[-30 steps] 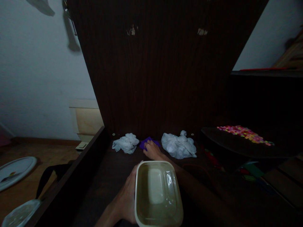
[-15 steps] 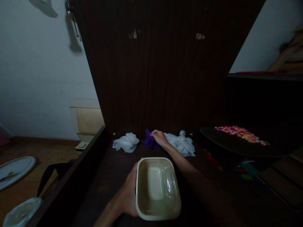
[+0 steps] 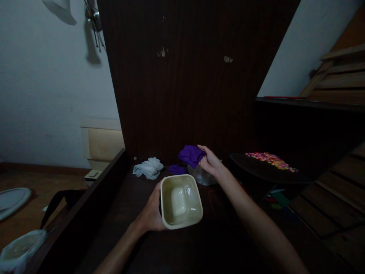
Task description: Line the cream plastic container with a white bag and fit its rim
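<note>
My left hand (image 3: 154, 211) grips the left side of a deep cream-coloured plastic container (image 3: 181, 225), whose open top faces me; nothing shows inside it. My right hand (image 3: 211, 161) holds a purple cloth (image 3: 190, 155) above the dark surface, its fingers partly hidden by the fabric. Below that cloth lies a second bit of purple fabric (image 3: 176, 169); I cannot tell whether the two are joined. A crumpled whitish bundle (image 3: 148, 168) rests to the left. Another pale, see-through-looking bundle (image 3: 201, 177) sits beneath my right hand, partly covered by it.
A tall dark wooden panel (image 3: 182, 87) rises behind the surface, with a raised side board (image 3: 94, 201) on the left. At right, a dark rounded shelf (image 3: 242, 163) carries many small colourful pieces (image 3: 270, 160). A plastic-lined bin (image 3: 23, 247) stands at lower left.
My right hand has lifted the purple cloth up and to the right, and it now spreads over the fingers. The container has shifted up and slightly left in view.
</note>
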Tool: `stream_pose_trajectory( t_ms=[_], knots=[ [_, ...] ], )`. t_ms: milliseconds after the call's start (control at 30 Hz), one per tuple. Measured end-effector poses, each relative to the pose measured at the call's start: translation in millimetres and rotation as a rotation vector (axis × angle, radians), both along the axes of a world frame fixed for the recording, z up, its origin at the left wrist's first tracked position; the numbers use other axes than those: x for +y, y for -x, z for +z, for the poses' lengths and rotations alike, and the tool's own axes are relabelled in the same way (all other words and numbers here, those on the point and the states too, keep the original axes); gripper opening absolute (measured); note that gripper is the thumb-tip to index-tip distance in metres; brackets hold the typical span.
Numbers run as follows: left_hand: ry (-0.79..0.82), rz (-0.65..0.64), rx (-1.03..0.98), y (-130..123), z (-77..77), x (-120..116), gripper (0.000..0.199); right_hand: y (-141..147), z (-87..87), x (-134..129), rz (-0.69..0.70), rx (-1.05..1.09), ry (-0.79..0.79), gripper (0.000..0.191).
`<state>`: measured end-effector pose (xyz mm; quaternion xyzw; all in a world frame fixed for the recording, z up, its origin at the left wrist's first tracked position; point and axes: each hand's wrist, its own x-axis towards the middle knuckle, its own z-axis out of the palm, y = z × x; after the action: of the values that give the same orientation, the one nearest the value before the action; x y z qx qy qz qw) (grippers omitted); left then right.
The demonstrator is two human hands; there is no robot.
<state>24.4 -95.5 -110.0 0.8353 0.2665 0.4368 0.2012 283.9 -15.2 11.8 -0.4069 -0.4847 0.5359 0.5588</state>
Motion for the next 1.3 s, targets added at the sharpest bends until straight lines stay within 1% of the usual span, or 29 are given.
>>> stream_pose_trajectory(
  t_ms=[67,100,167,233,333,400,433,500,533,600,667,733,833,933,1000,1100,1200,1300],
  knots=[
    [-0.027,0.020,0.007,-1,0.5,3,0.131,4,4.2,-16,0.013,0.043,0.011,0.018],
    [-0.041,0.028,0.012,-2,0.5,5,0.130,6,5.1,-24,0.016,0.062,0.022,0.023],
    [-0.076,0.030,0.020,-3,0.0,9,0.130,11,6.2,-40,0.029,0.076,0.039,0.042],
    [-0.119,0.020,0.018,-3,-1.1,14,0.130,15,8.2,-58,0.080,0.064,0.040,0.051],
    [-0.165,0.018,-0.004,-3,-2.6,20,0.122,23,11.1,-82,0.202,0.063,0.004,0.047],
    [-0.185,0.022,-0.020,-3,-3.1,24,0.117,30,7.5,-96,0.271,0.049,-0.011,0.038],
    [-0.190,0.017,-0.025,-4,-3.2,25,0.116,33,2.7,-101,0.294,0.015,-0.012,0.033],
    [-0.191,-0.006,-0.023,-4,-3.4,27,0.119,41,-12.5,-109,0.313,-0.136,-0.026,0.022],
    [-0.188,-0.018,-0.013,-4,-3.8,28,0.120,45,-21.9,-112,0.310,-0.254,-0.051,0.020],
    [-0.206,-0.036,0.020,-4,-5.2,29,0.121,51,-40.3,-118,0.301,-0.540,-0.144,0.022],
    [-0.262,-0.050,0.041,-3,-6.8,30,0.121,56,-53.4,-124,0.282,-0.829,-0.268,0.027],
    [-0.309,-0.064,0.048,-3,-7.6,30,0.122,60,-58.7,-130,0.250,-1.075,-0.369,0.030],
    [-0.319,-0.069,0.078,-4,-6.9,30,0.124,65,-54.8,-135,0.213,-1.318,-0.455,0.029],
    [-0.333,-0.052,0.095,-4,-6.5,29,0.123,67,-47.2,-134,0.250,-1.379,-0.529,0.030],
    [-0.342,-0.034,0.073,-4,-7.6,29,0.124,66,-44.6,-132,0.337,-1.367,-0.533,0.028],
    [-0.363,-0.016,0.055,-4,-10.9,29,0.129,62,-45.9,-130,0.476,-1.370,-0.487,0.024],
    [-0.446,-0.077,0.009,-5,-14.4,31,0.128,61,-51.6,-128,0.496,-1.429,-0.486,0.028],
    [-0.505,-0.120,-0.030,-8,-16.5,32,0.122,65,-59.1,-125,0.492,-1.551,-0.552,0.027]
  ],
)
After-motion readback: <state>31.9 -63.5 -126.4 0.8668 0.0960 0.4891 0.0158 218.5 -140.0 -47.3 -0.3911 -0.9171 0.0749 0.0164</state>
